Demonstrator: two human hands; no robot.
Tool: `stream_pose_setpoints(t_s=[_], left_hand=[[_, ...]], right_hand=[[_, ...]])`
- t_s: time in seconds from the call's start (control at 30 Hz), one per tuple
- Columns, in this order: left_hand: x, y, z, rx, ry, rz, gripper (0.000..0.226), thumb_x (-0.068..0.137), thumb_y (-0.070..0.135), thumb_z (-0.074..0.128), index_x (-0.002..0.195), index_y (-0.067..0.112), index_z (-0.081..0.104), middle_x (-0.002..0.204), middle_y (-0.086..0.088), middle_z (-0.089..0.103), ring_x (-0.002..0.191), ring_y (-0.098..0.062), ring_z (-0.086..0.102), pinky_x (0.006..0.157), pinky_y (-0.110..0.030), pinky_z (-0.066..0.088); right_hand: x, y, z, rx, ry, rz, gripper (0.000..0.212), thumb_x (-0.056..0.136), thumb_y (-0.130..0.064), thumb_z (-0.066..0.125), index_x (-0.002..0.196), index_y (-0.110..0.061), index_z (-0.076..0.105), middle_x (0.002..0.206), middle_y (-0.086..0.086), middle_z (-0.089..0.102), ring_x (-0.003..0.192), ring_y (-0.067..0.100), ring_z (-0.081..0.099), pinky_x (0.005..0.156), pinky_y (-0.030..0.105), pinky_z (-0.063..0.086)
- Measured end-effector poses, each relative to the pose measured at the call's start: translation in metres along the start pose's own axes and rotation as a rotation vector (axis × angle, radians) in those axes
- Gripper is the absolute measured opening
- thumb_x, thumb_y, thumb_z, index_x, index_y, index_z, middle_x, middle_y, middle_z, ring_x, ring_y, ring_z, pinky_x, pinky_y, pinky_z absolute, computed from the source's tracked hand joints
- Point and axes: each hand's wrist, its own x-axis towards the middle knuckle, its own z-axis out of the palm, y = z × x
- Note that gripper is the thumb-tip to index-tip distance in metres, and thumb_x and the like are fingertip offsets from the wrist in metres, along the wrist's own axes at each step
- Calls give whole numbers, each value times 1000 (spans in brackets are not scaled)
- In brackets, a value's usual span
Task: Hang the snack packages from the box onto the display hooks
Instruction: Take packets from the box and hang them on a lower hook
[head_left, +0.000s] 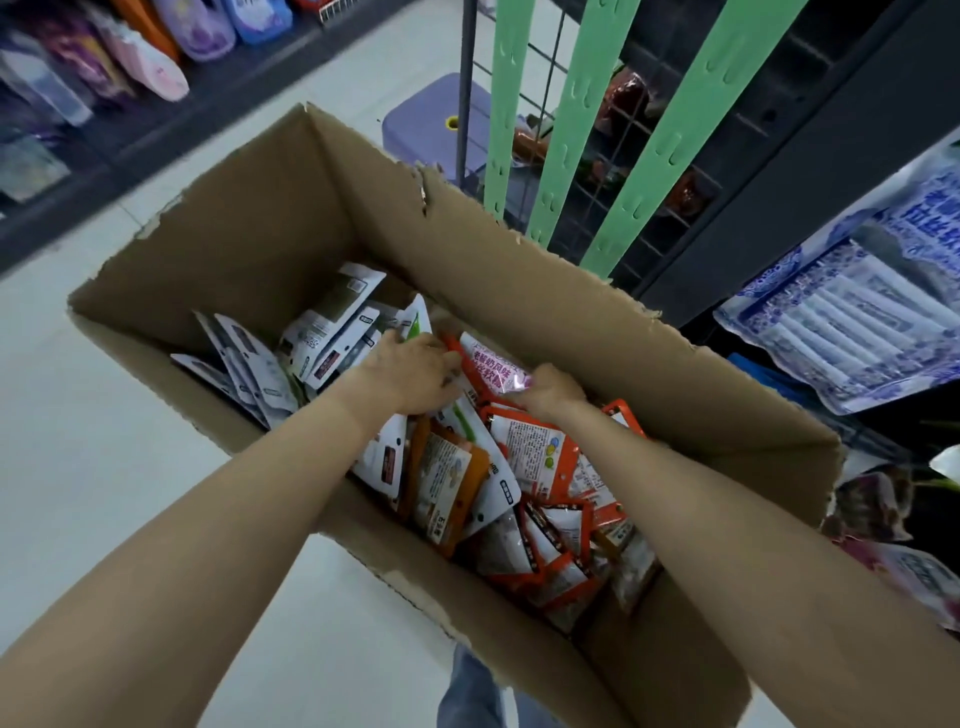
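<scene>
A large open cardboard box (519, 270) stands on the floor, holding several snack packages: white ones (322, 322) at the far left, orange-edged ones (540, 457) at the near right. Both my arms reach down into it. My left hand (410, 374) lies palm down on the pile, its fingers curled around package edges near a green-and-white pack. My right hand (550, 389) grips a pink-and-white package (491, 366) between the two hands. Three green hanging strips with hooks (574, 119) hang just beyond the box's far wall.
A wire grid rack (618, 171) stands behind the green strips, with dark red packs on it. A purple stool (431, 124) sits beyond the box. Shelves of goods run along the far left (104, 67), and blue-white bags (857, 312) lie at the right.
</scene>
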Motion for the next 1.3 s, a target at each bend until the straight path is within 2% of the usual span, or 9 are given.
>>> stream_pose_setpoints(t_s=[0.17,0.27,0.47,0.8,0.87,1.0,1.1,1.2,1.3], left_hand=[[0,-3,4,-612,168,-75,43,91,22,55,133,22,43,130,-5,52,123,-23,49,103,-42,40],[-11,-4,-13,-822,405,-114,56,90,16,60,140,15,35,139,-7,43,123,-20,49,100,-29,38],[-42,5,-42,-843,410,-129,69,93,34,56,146,6,22,147,-16,31,135,-28,34,110,-35,30],[-96,34,-102,-1081,694,0,80,82,46,65,142,6,30,138,-1,44,127,-17,42,105,-29,34],[-102,43,-117,-1039,735,43,84,78,44,70,141,5,32,140,-8,45,129,-24,44,107,-39,37],[-119,63,-150,-1086,833,69,52,80,31,73,122,9,52,116,-7,60,104,-23,57,90,-38,48],[-133,90,-179,-1019,861,218,26,81,25,73,81,5,56,71,-2,51,62,-14,45,54,-24,35],[-139,117,-207,-973,942,303,35,80,26,73,76,-3,55,69,-7,47,61,-17,41,55,-29,27],[-139,141,-234,-988,987,366,32,79,27,73,75,0,56,68,0,46,67,-21,43,60,-31,30]], right_hand=[[-31,-6,-8,-12,135,-117,38,91,-30,62,122,-8,59,115,10,65,104,27,62,89,40,50],[-57,-14,-18,-60,226,-228,26,94,-27,58,113,-10,62,96,6,65,92,24,62,78,34,48],[-107,-32,-28,-272,533,-354,17,98,-21,45,81,-21,45,89,6,65,86,31,60,63,33,36],[-185,-43,-83,-285,697,-434,23,91,-8,52,102,-22,36,97,3,53,86,30,55,60,34,33],[-202,-41,-95,-218,735,-444,31,87,-10,60,101,-23,36,99,1,53,83,24,54,56,33,32],[-248,-30,-125,-62,749,-480,65,78,-13,73,127,-23,32,89,-3,51,77,21,56,61,37,46],[-268,-12,-153,-20,855,-428,26,79,-15,74,97,-19,55,72,-7,50,74,20,53,59,33,43],[-283,7,-175,26,969,-422,20,81,-15,72,69,-20,57,60,-10,46,65,17,50,53,30,34],[-296,24,-193,72,1090,-421,12,83,-15,69,76,-19,60,79,0,45,73,18,46,60,30,32]])
